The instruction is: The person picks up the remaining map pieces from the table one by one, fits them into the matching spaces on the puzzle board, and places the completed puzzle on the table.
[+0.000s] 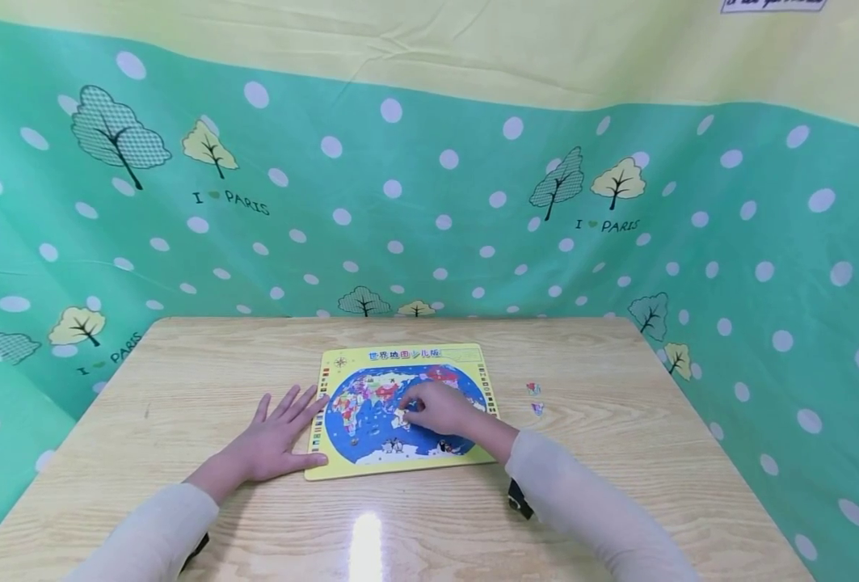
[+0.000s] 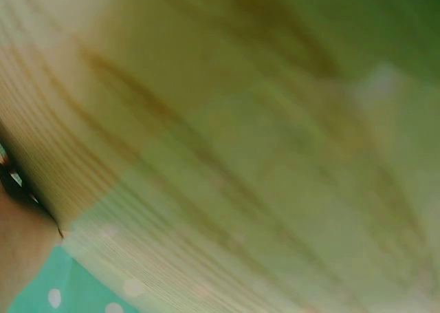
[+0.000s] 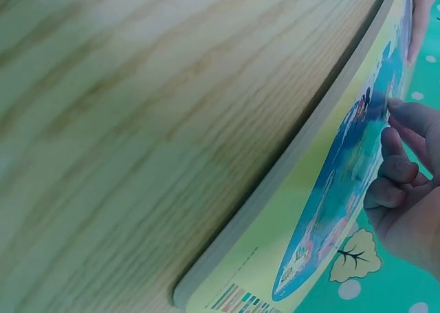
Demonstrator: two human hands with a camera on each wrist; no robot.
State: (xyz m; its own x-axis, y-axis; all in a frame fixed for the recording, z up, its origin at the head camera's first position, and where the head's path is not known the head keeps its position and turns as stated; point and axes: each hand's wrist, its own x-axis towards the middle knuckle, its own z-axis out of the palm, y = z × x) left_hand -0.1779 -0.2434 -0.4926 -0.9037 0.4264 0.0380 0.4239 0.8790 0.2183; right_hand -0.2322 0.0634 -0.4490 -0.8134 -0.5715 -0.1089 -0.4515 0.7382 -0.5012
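Note:
A yellow-edged world map puzzle board [image 1: 338, 466] lies flat on the table. My right hand [image 1: 440, 408] is over its lower middle, thumb and finger pinching a small pale puzzle piece [image 1: 399, 419] at the blue sea area. From the side, the right wrist view shows the same hand [image 3: 409, 182] with its other fingers curled; the piece is hard to make out there. My left hand [image 1: 276, 440] rests with fingers spread on the table and the board's left edge. The left wrist view shows mostly blurred wood grain, with the fingers out of sight.
Two small loose puzzle pieces, a red and blue one [image 1: 533, 389] and a purplish one [image 1: 537, 409], lie right of the board. Around the wooden table [image 1: 204, 364] hangs a green dotted cloth [image 1: 414, 234] at the back and sides.

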